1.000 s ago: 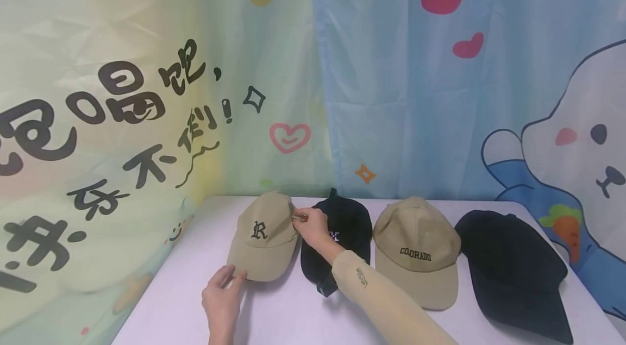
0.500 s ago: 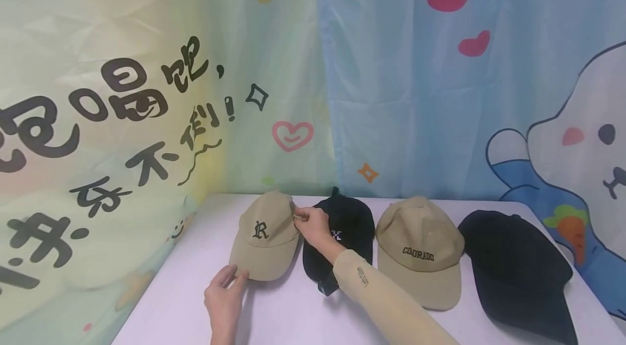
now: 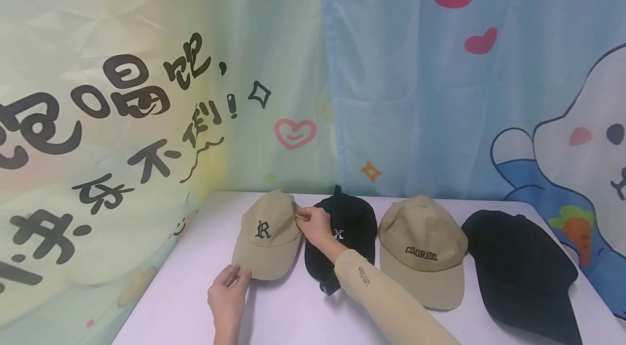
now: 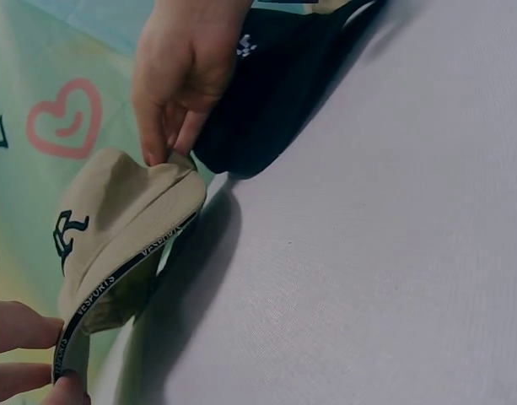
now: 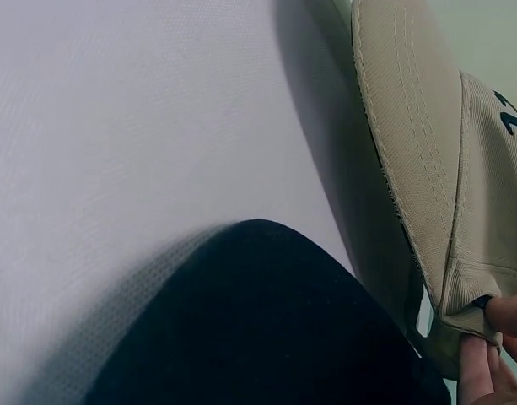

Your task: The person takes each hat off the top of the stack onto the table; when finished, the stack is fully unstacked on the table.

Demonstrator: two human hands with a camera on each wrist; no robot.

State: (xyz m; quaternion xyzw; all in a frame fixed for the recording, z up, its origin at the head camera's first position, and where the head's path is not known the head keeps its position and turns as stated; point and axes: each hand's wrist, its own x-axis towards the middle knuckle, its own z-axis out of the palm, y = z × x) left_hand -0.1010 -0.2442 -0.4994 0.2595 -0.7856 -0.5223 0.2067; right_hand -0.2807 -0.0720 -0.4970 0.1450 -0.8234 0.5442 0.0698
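Observation:
A beige baseball cap (image 3: 276, 219) with a dark R on its front is tilted at the left end of the row. My left hand (image 3: 228, 295) pinches its brim near the front-left corner, thumb on one face and fingers on the other. With thumb and fingers, my right hand (image 3: 315, 227) grips the cap's side edge, as the right wrist view also shows. The left wrist view reveals a dark lettered tape (image 4: 106, 283) along the cap's underside edge. A black cap (image 3: 359, 214) with small white lettering lies partly hidden behind my right forearm.
Farther right lie a beige cap (image 3: 421, 231) lettered COLORADO and a larger black cap (image 3: 520, 263). All rest on a white table (image 3: 181, 285). Printed curtains (image 3: 381, 62) hang along the back and left of it.
The head view has shifted slightly, so everything appears a little farther right. Both hands keep the same hold on the beige cap.

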